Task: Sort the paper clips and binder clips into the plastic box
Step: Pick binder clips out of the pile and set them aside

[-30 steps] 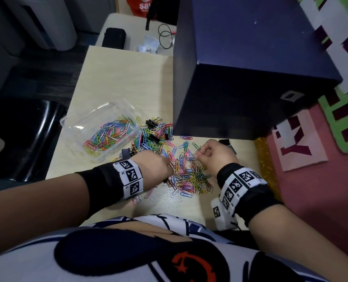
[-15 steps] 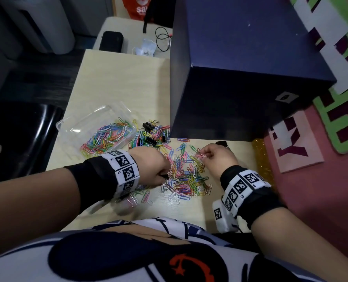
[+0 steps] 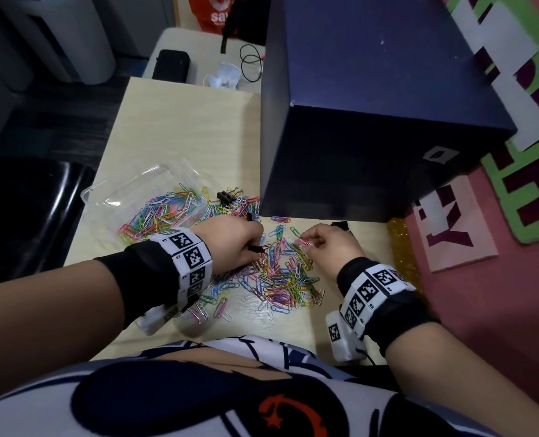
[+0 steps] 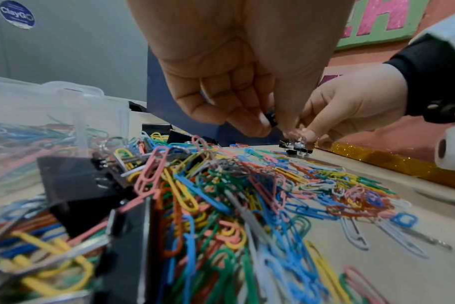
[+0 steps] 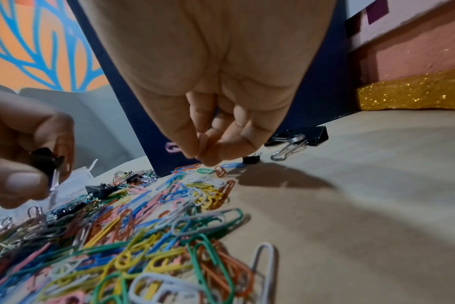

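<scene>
Coloured paper clips (image 3: 281, 279) lie in a loose pile on the pale table (image 3: 183, 127). Just over the pile's left part, my left hand (image 3: 255, 247) pinches a small black binder clip (image 4: 270, 119), which also shows in the right wrist view (image 5: 46, 160). My right hand (image 3: 309, 244) hovers over the pile's far right and pinches a pink paper clip (image 3: 303, 242) between thumb and fingertips (image 5: 210, 156). The clear plastic box (image 3: 120, 190) sits to the left and holds several coloured clips. Black binder clips (image 3: 227, 195) lie beside it.
A big dark blue box (image 3: 372, 121) stands directly behind the pile and fills the table's right half. One larger black binder clip (image 5: 307, 135) lies near its foot on the right. A black chair (image 3: 25, 216) stands off the table's left edge.
My left hand has risen off the pile's left side with a black binder clip in its fingers. The right hand has stayed almost in place, still pinching.
</scene>
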